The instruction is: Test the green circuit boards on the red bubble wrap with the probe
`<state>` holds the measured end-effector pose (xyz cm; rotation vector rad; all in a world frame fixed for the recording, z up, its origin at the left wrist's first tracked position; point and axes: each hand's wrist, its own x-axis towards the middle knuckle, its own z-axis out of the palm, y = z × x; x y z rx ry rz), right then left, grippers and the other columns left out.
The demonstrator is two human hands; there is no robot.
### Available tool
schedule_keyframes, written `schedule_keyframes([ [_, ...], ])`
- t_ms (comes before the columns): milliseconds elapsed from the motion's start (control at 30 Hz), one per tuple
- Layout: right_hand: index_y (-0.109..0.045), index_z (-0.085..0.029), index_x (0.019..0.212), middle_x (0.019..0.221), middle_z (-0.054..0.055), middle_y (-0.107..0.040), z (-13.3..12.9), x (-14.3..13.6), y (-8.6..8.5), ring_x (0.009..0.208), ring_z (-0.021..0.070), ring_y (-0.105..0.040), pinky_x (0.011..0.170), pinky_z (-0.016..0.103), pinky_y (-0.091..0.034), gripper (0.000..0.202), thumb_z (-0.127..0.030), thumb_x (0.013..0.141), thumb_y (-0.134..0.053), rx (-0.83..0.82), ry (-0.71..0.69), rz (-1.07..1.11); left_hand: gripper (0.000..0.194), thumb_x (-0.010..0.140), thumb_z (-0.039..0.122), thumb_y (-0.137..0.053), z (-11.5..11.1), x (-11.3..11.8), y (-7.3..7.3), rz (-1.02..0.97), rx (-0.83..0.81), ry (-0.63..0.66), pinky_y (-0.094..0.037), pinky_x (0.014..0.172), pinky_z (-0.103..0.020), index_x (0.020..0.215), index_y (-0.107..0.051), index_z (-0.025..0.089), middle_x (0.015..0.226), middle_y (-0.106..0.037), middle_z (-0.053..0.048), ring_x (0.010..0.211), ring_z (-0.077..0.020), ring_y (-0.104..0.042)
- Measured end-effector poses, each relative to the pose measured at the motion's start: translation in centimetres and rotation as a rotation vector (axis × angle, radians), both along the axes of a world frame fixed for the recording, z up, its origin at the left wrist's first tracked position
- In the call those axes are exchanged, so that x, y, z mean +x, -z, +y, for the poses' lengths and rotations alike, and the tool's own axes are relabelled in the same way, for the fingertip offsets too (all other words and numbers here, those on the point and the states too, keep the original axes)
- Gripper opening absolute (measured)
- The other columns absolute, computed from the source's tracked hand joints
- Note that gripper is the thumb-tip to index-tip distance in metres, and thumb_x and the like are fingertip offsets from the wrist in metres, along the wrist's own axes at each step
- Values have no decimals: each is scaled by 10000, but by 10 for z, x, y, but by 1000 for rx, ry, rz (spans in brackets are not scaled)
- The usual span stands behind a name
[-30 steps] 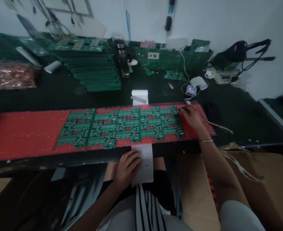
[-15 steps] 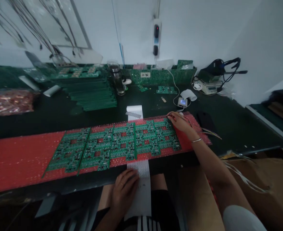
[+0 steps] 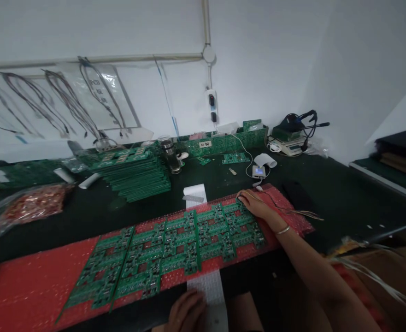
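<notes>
A row of green circuit boards [image 3: 180, 240] lies on a sheet of red bubble wrap [image 3: 44, 276]. At the far corner of the rightmost board is my right hand [image 3: 253, 204], its fingers pinched round the end of a thin wire cable [image 3: 297, 212]. The cable's loose wires trail to the right over the wrap. Exactly where its tip meets the board is hidden by my fingers. My left hand [image 3: 188, 311] lies on a white paper strip [image 3: 209, 295] hanging over the front edge, fingers loosely extended. The bottom of the picture cuts that hand off.
A tall stack of green boards [image 3: 137, 177] stands behind, beside a glass bottle [image 3: 171, 157]. A small device with a lit screen [image 3: 258, 172], a dark phone-like slab [image 3: 296, 196] and a scale [image 3: 291, 146] are to the right. A bag of copper-coloured parts [image 3: 33, 205] lies left.
The view has tipped upward, so the bench sits lower in the picture and more wall shows. My right hand stays at the rightmost board's corner; my left hand remains on the paper strip.
</notes>
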<state>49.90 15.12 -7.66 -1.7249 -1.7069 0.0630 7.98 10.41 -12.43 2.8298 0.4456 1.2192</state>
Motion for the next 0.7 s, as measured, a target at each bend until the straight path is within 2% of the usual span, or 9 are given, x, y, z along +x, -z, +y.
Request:
schedule_keyframes([
  [133,-598,-272,987,1021,51,-691,4,2,4,988,226,-608,979,390,-463,187,-307,987,-414,27,-32,8,196,914,157,-587,-7,3,-4,-4,-42,-19,-599,845,-252,1052,-695,245,998,-762,-42,992,-179,-716],
  [300,-593,-257,963,993,65,-682,6,3,7,979,246,-589,953,418,-467,215,-349,990,-401,28,-9,35,149,932,171,-554,-18,12,-18,2,-85,-78,-607,807,-275,994,-677,229,984,-753,-51,969,-185,-705],
  [433,-590,-247,940,965,71,-677,6,4,7,958,241,-590,946,410,-461,231,-364,986,-397,25,-5,49,151,944,197,-570,-24,21,-28,-62,-114,-136,-595,795,-290,1046,-681,206,962,-744,-62,939,-184,-695],
  [700,-587,-240,906,957,90,-679,2,11,8,951,255,-600,940,433,-465,231,-380,959,-411,54,-47,93,113,918,158,-626,-32,30,-31,-111,-233,-134,-563,828,-326,987,-693,218,938,-735,-37,947,-176,-670],
])
